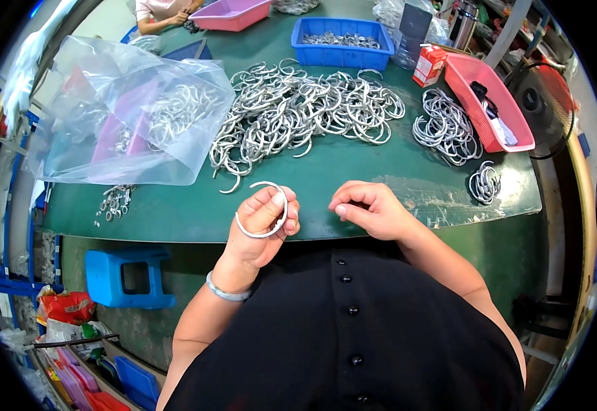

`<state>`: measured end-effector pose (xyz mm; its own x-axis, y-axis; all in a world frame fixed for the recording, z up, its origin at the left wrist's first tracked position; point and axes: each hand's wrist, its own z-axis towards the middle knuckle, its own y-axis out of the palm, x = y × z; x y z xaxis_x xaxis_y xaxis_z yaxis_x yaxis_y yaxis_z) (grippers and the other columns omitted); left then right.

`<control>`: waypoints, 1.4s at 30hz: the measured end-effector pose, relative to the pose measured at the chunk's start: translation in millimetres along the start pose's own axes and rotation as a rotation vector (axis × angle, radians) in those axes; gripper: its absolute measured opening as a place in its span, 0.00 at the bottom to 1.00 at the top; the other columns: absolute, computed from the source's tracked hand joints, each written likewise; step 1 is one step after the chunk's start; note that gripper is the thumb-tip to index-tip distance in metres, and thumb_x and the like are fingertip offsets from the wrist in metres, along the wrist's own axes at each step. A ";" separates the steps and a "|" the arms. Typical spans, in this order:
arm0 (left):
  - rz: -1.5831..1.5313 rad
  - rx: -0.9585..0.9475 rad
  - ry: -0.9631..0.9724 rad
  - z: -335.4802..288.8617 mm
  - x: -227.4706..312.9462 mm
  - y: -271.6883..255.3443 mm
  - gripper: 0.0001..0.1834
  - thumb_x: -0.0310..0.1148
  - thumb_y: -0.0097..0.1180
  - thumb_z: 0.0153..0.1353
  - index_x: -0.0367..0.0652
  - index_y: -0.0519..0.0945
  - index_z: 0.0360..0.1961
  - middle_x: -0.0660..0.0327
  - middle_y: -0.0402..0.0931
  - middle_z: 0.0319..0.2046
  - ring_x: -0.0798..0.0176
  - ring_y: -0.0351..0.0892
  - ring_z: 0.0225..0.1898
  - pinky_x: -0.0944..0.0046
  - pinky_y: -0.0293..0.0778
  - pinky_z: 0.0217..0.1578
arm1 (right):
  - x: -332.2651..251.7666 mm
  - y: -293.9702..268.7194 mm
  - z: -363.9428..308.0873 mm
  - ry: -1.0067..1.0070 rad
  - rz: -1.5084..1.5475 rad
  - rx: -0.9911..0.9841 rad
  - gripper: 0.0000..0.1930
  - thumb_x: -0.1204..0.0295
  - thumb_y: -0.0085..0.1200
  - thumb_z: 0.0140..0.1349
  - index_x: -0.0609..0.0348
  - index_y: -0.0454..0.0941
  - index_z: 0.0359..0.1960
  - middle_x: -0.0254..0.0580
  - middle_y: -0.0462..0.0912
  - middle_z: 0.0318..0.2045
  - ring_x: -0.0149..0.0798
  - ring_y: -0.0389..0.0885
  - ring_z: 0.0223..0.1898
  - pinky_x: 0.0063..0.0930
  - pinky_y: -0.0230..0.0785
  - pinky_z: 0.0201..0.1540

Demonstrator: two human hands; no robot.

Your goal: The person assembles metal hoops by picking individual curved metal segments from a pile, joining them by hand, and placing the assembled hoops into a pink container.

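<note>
My left hand [261, 226] is closed on a silver cuff bangle [285, 209], a thin C-shaped ring with a gap, held up at the table's near edge. A pale bangle [227, 291] circles my left wrist. To the right, my right hand [374, 209] hangs over the same edge with fingers curled and thumb tip near the forefinger; nothing shows in it. Beyond both hands spreads a large heap of silver cuff bangles [312, 109]. A smaller bangle pile [446, 128] lies to the right, with a little bundle of bangles [485, 183] nearer me.
On the green table [326, 175] stand a blue bin [343, 58] of small metal pieces, a pink basket [494, 123] and a red carton [429, 65]. A clear plastic bag [134, 113] covers bangles at left. A fan [542, 106] borders the right; a blue stool [130, 277] sits below left.
</note>
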<state>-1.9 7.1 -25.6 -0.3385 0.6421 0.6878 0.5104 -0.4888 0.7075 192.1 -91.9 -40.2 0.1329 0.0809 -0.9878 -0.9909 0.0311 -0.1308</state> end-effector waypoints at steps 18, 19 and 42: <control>2.006 1.054 1.296 -47.6 231.4 22.0 0.11 0.30 0.48 0.58 0.34 0.74 0.38 0.60 0.75 0.25 0.69 0.72 0.24 0.73 0.67 0.27 | 2.7 -9.7 -4.0 0.037 0.079 0.067 0.05 0.78 0.49 0.55 0.66 0.76 0.30 0.32 0.74 0.28 0.22 0.68 0.26 0.16 0.62 0.29; 2.195 1.162 1.150 -44.1 238.5 22.3 0.11 0.31 0.48 0.58 0.34 0.74 0.38 0.59 0.75 0.25 0.68 0.72 0.25 0.72 0.67 0.28 | 2.9 -12.0 -3.8 0.017 0.052 0.074 0.05 0.78 0.49 0.55 0.65 0.76 0.30 0.32 0.74 0.27 0.22 0.68 0.26 0.17 0.62 0.29; 2.441 1.029 1.100 44.9 305.6 0.4 0.12 0.40 0.48 0.55 0.43 0.76 0.26 0.56 0.75 0.26 0.51 0.74 0.32 0.56 0.66 0.34 | 14.3 -70.8 77.9 -0.154 -1.106 0.463 0.08 0.69 0.53 0.49 0.59 0.74 0.29 0.42 0.73 0.29 0.45 0.74 0.35 0.36 0.68 0.37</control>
<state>-69.6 229.6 177.5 0.8872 -0.4081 -0.2151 0.2257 0.7907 -0.5690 265.7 -15.3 -38.6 0.9366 -0.0987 -0.3361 -0.2425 0.5098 -0.8254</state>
